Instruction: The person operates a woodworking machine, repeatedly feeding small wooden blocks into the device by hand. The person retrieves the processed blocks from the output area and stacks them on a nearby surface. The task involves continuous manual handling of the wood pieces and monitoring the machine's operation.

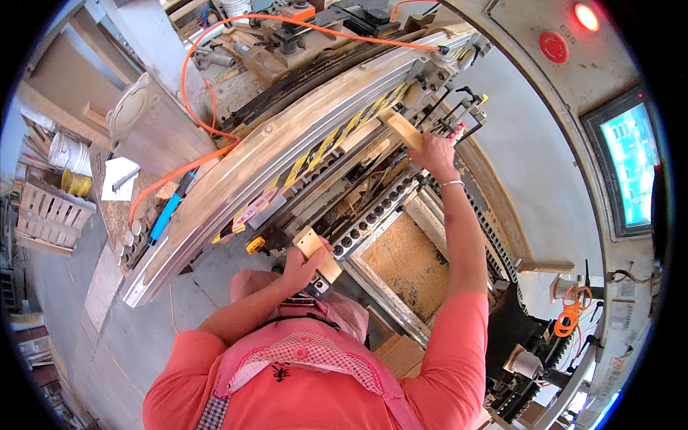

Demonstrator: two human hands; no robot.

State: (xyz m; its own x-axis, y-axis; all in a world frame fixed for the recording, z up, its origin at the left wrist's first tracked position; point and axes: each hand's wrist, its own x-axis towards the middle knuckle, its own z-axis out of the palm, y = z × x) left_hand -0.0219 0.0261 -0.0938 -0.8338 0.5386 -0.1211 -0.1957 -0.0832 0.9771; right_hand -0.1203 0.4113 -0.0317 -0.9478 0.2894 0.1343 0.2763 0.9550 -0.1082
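Low over the machine's near left part, my left hand [299,271] is closed around a short pale wooden block [309,242]; a small dark hole shows in its face. My right hand [434,156], reaching farther forward with the arm outstretched, grips another wooden block [402,129] by its near end. That block's far end points toward the yellow-and-black striped edge [352,127] of the machine. Between the hands run metal rails and a bar with a row of round black knobs [370,218]. The fingertips under both blocks are partly hidden.
A long curved wood-and-metal beam [247,161] crosses ahead, with an orange hose [185,86] looped over it. Sawdust [403,261] fills a framed opening below. On the right stand a control screen [628,161] and a red stop button [553,47]. A blue-handled tool [167,216] lies left.
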